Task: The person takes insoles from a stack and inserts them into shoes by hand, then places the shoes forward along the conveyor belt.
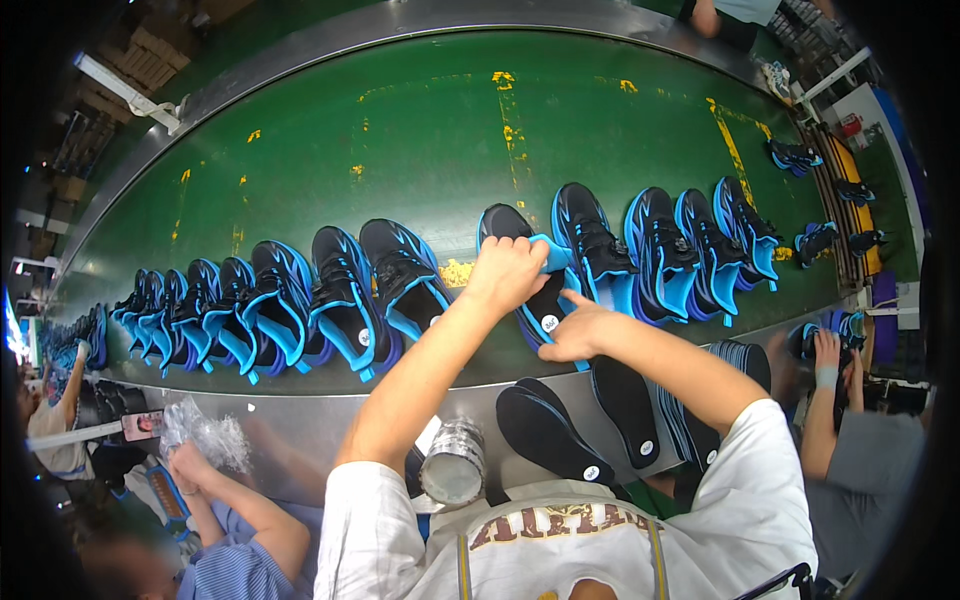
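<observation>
A black and blue sneaker lies on the green conveyor belt, near the middle of a long row of the same shoes. It is lying with the toe away from the person and the opening toward them. The left hand is over its opening, the fingers curled and closed on the blue tongue or collar of the shoe. The left forearm comes up from the lower edge, straight and stretched far forward. The right hand is just beside the heel end of the same shoe; its thumb and fingers are pressing on a black insole with a small white round label, which is going into the shoe. The right arm is bent at the elbow and comes in from the lower right.

On the grey metal ledge in front of the belt two more black insoles lie flat, near a stack of insoles standing on edge, and a roll of tape is near the left elbow.

On the left a co-worker's hand holds crumpled clear plastic. On the right another person's hand touches a shoe. Beyond the belt, at the far right, single shoes sit on a rack.
</observation>
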The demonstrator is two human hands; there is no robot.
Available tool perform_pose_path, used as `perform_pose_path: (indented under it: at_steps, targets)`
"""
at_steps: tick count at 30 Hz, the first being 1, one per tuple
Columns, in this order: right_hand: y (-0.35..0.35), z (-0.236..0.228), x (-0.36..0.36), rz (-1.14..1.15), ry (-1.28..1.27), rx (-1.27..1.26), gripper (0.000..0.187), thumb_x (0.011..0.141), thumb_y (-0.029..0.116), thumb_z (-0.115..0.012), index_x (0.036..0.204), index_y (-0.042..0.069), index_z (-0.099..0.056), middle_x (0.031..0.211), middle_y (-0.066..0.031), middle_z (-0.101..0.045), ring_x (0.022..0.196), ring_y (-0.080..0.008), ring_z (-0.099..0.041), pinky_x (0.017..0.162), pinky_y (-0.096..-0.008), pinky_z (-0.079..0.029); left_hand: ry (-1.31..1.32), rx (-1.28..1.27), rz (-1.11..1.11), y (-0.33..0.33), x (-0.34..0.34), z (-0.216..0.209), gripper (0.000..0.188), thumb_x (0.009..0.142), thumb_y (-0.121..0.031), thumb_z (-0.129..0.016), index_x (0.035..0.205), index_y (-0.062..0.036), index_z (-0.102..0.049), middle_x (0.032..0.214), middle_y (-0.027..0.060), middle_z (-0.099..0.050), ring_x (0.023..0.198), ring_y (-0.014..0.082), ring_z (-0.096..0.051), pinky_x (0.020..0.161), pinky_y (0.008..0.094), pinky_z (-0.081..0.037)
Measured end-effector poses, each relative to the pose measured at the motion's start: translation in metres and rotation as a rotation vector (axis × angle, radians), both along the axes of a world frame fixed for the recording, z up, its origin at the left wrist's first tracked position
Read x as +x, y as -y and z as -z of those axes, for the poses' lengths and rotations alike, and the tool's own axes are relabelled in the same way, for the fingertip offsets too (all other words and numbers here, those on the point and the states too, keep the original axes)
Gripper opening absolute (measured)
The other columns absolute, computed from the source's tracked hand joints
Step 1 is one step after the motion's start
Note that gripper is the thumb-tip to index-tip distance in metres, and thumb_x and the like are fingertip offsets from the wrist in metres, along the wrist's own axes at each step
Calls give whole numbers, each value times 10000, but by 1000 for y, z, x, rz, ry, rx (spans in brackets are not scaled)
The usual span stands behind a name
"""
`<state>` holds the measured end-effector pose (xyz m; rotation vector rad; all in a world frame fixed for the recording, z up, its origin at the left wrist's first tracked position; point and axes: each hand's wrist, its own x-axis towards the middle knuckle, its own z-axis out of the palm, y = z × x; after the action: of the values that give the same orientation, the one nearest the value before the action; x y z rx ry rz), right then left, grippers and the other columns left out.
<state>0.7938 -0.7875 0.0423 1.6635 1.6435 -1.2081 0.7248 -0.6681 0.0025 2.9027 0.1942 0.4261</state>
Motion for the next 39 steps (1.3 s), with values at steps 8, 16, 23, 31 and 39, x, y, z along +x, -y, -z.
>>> perform_pose_path:
  at_steps: [8,16,23,31,39]
  targets:
    - [65,30,-15,344,-52,886,317,753,268,-484,818,-25,-587,952,-240,-529,998,-305,-482,969,-436,-207,-95,27,73,-6,-5,0,290,672,-272,-625,788,-65,-459,679,79,-517,630,243,-558,547,352,-406]
    - [140,48,-66,950,-222,1065,248,725,125,-628,943,11,-594,1179,-232,-417,1041,-348,-460,859,-349,-383,116,269,208,37,-43,-23,182,650,-203,-578,733,-84,-467,593,10,-432,531,159,-469,501,277,-360]
    - [75,18,-49,962,-145,977,208,753,216,-574,860,43,-616,981,-209,-536,878,-349,-518,754,-375,-426,-215,541,208,-8,-18,-2,146,706,-145,-470,811,-48,-499,671,40,-501,601,181,-514,538,305,-376]
    - [151,25,-41,839,31,1118,314,746,201,-552,1037,82,-536,1103,-178,-475,962,-346,-476,833,-412,-376,-372,-67,176,-29,-16,-24,105,748,-113,-454,780,-15,-471,629,61,-533,562,218,-513,532,312,-410]
    - [282,48,-73,980,398,629,558,681,282,-626,1162,93,-415,1185,-250,-364,1054,-367,-405,840,-421,-362,451,-1725,-506,9,-48,-53,174,804,-95,-407,666,-23,-486,486,-39,-353,390,32,-253,368,191,-195]
